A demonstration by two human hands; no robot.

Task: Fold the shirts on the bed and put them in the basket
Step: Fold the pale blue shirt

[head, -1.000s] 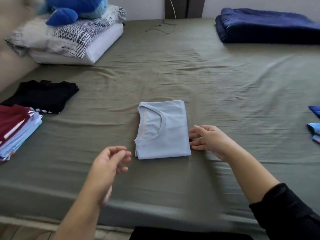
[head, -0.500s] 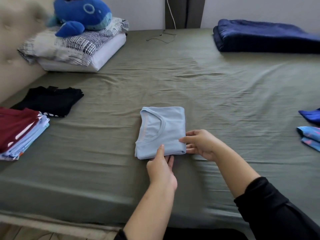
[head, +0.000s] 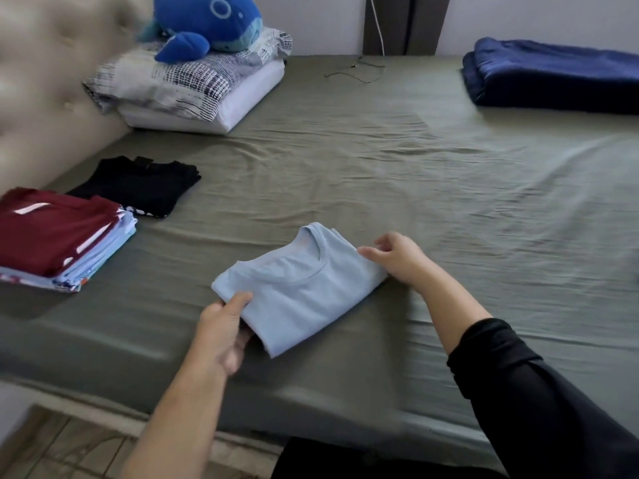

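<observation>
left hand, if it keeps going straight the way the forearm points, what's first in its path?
The left hand already grips the near-left corner of the folded light blue shirt, so that shirt comes first. Beyond it the line runs up the bare green sheet; depth there is unclear.

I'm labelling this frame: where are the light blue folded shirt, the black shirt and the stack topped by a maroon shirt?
light blue folded shirt (head: pixel 304 288): head view, front panel below the collar.
black shirt (head: pixel 138 186): head view, middle of the fabric.
stack topped by a maroon shirt (head: pixel 52 229): head view, the maroon top layer.
</observation>
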